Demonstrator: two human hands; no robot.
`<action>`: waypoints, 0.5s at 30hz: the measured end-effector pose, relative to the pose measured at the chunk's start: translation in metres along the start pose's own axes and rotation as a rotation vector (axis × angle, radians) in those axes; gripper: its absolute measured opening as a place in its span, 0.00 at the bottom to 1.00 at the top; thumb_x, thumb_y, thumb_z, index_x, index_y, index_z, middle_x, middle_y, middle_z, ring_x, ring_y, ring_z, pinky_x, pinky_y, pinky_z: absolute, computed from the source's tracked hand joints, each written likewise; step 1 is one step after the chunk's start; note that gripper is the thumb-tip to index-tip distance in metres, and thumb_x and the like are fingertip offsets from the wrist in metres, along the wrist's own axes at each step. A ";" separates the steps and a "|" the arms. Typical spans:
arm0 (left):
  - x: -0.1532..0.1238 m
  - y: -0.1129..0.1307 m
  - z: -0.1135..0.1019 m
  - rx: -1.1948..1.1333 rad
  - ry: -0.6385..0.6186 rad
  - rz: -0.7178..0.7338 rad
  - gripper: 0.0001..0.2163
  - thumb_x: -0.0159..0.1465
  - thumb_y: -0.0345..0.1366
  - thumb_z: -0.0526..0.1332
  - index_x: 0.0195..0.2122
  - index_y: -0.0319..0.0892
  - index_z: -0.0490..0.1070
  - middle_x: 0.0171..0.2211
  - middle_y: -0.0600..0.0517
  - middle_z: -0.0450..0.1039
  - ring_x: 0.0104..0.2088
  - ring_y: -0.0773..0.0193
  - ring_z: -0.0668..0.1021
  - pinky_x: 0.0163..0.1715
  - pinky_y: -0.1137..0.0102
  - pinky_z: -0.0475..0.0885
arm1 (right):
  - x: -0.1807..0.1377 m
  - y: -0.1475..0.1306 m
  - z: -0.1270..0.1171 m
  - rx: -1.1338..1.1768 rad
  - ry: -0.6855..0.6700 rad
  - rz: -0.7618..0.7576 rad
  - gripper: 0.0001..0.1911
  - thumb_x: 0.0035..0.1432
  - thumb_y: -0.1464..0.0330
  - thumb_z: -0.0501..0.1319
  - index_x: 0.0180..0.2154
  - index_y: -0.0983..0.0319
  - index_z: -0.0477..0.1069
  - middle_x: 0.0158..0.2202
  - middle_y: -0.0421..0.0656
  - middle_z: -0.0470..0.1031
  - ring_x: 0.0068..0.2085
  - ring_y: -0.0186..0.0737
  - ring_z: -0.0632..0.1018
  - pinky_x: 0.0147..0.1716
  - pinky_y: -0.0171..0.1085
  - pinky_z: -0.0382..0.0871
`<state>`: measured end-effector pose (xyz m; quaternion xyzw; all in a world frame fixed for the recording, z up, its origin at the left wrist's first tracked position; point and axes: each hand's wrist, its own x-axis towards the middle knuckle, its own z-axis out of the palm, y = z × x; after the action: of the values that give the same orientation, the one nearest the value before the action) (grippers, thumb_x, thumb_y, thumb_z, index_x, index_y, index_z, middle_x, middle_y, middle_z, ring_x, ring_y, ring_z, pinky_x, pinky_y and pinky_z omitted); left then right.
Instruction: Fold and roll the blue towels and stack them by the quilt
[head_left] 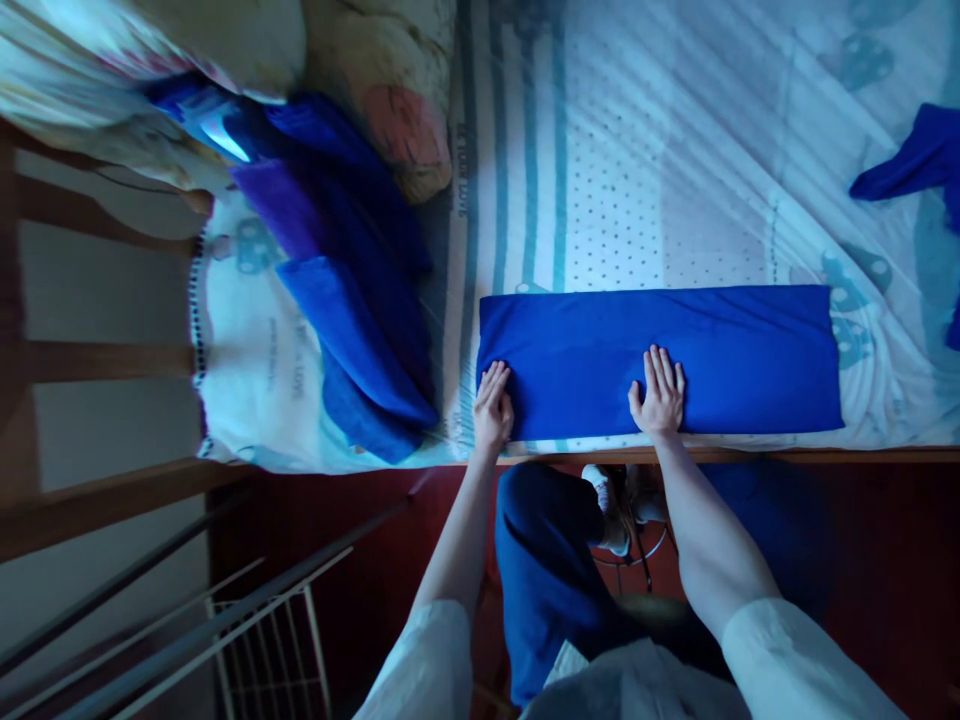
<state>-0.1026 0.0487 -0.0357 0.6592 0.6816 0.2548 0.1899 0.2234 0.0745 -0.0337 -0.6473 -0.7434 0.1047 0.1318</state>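
Note:
A blue cloth [585,350], folded into a long flat rectangle, lies along the front edge of the bed. At its left end my left hand [493,408] rests on the fabric, fingers stretched toward the far side. My right hand [660,392] presses flat near the cloth's front middle, fingers extended and thumb apart. Neither hand grips anything. The cloth looks mostly smooth, with slight creases toward its upper right; what kind of item it is I cannot tell.
A loose pile of blue cloths [367,340] lies to the left on a white pillow [255,400], near stacked pillows [375,60]. More blue fabric [919,160] sits at the far right on the patterned sheet [712,180]. A wooden bed frame [112,362] and a wire rack [270,640] stand at left.

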 end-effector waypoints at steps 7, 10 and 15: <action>-0.002 -0.006 -0.023 0.080 -0.021 -0.099 0.27 0.67 0.29 0.46 0.67 0.41 0.65 0.68 0.42 0.65 0.73 0.57 0.57 0.73 0.49 0.53 | 0.000 -0.003 -0.003 0.035 -0.014 0.019 0.36 0.65 0.67 0.50 0.72 0.67 0.52 0.72 0.52 0.57 0.73 0.50 0.58 0.72 0.56 0.47; 0.000 0.031 -0.008 0.135 -0.018 -0.013 0.27 0.68 0.29 0.48 0.69 0.42 0.62 0.70 0.41 0.59 0.75 0.54 0.50 0.72 0.42 0.48 | 0.001 -0.004 -0.005 0.044 -0.021 0.026 0.35 0.66 0.67 0.51 0.72 0.67 0.53 0.72 0.53 0.58 0.73 0.50 0.59 0.72 0.56 0.47; 0.023 0.123 0.064 0.121 -0.173 0.271 0.28 0.70 0.33 0.50 0.72 0.41 0.56 0.74 0.40 0.50 0.75 0.52 0.43 0.72 0.42 0.48 | 0.001 -0.004 -0.006 0.055 -0.002 0.019 0.35 0.66 0.66 0.50 0.72 0.68 0.53 0.72 0.53 0.59 0.73 0.48 0.59 0.72 0.55 0.48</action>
<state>0.0327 0.0775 -0.0113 0.7746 0.5818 0.1790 0.1717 0.2216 0.0749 -0.0263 -0.6503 -0.7342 0.1272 0.1476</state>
